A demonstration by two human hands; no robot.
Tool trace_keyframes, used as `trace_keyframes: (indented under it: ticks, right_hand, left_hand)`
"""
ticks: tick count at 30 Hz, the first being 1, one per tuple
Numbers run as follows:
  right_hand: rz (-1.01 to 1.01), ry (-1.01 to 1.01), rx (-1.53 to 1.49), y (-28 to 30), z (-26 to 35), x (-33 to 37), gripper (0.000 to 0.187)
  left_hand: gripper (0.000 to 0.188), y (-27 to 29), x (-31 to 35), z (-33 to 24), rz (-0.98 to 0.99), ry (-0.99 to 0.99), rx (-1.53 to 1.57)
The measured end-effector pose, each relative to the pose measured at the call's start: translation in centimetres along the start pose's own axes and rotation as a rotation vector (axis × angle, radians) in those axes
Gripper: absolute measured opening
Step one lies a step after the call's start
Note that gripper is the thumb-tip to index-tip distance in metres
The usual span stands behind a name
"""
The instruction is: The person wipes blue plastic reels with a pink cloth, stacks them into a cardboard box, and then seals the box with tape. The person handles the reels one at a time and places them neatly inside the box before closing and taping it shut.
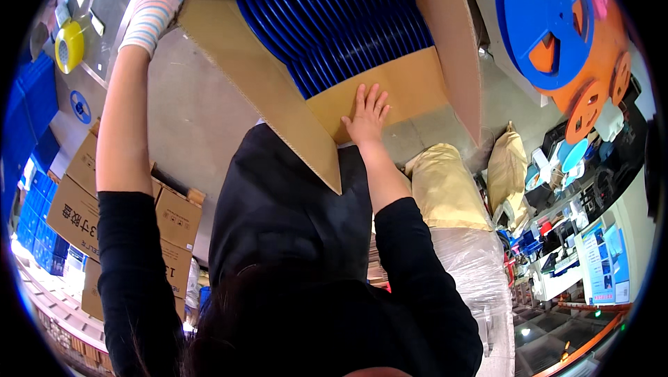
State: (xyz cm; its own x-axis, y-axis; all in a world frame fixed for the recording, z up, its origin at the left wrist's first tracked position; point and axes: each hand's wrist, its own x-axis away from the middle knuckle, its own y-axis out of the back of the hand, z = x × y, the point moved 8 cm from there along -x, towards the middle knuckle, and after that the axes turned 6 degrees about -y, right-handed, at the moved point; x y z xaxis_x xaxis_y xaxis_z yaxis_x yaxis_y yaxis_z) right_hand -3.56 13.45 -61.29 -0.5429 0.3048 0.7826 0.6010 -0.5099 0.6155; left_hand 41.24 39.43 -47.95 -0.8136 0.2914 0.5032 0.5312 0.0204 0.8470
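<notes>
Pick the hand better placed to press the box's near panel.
Probably the right hand: it lies on that panel, while the gloved left hand is farther off, at the left flap.

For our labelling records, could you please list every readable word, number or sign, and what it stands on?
Stacked brown cartons: dark lettering, numbers and small symbols; I don't copy printed wording.
Blue poster, right: text too small to read.
Open carton: no printing visible.
</notes>
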Motion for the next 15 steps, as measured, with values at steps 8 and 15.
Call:
trace_keyframes:
  ticks: [8, 15]
  right_hand:
    - [0.078, -0.001, -0.029, -0.1, 0.3, -0.4, 0.102]
    - [0.122, 0.010, -0.067, 0.3, 0.0, -0.3, 0.099]
  left_hand:
    - [0.051, -1.8, 3.2, -6.1, 0.183, -0.264, -0.709]
    - [0.058, -13.0, 6.6, -11.9, 0.563, -0.295, -0.685]
